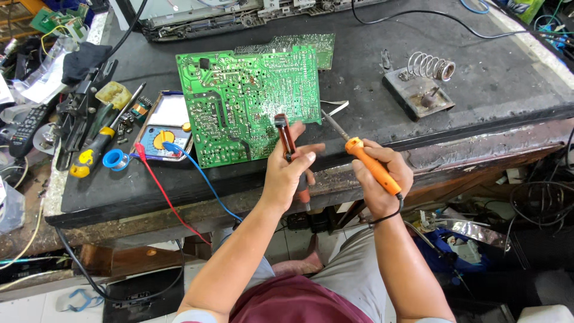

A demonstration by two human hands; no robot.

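Dark and scuffed, the desk [478, 78] fills the upper view, its worn front edge running just beyond both hands. At far left, a remote [24, 128], a yellow-handled screwdriver [89, 154] and a solder spool [115, 160] crowd the corner. A multimeter [162, 128] lies beside them, its red and blue leads trailing over the edge. The green circuit board [251, 101] lies mid-desk, its near edge close to the front. The left hand [287, 173] is closed around a desoldering pump [287, 139], whose tip touches the board. The right hand [382, 179] grips an orange soldering iron [369, 162], its tip just off the board's right edge. Open desk lies around the iron stand [421, 84] at right. Beneath the desk, the clutter is hard to make out.
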